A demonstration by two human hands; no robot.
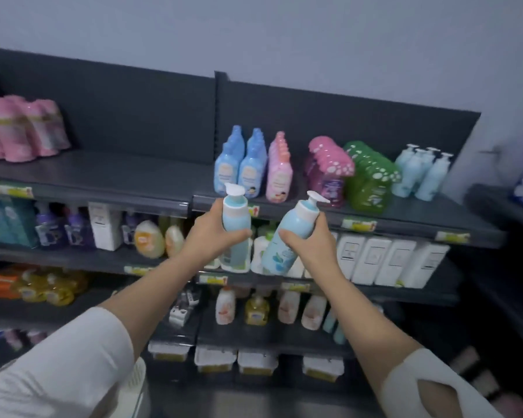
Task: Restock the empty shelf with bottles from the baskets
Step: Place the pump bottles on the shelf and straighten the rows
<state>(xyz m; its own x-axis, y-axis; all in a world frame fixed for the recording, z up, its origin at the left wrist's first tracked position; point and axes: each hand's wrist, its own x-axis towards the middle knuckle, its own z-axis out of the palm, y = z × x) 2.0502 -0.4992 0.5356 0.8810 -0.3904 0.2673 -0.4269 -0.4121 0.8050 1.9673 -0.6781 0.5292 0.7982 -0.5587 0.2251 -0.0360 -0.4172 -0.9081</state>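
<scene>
Both arms reach up toward the dark shelf (405,214). The left hand (215,229) is wrapped around a pale blue pump bottle (235,224), held upright in front of the shelf's front edge. The right hand (307,239) grips a second pump bottle (287,236), tilted with its white pump leaning right. The two bottles are close together but apart. On the shelf behind them stand blue bottles (242,167), pink bottles (280,173), pink packs (329,170), green packs (369,179) and, farthest right, four matching pump bottles (421,173). A white basket (136,381), or what looks like one, shows blurred at the bottom left.
</scene>
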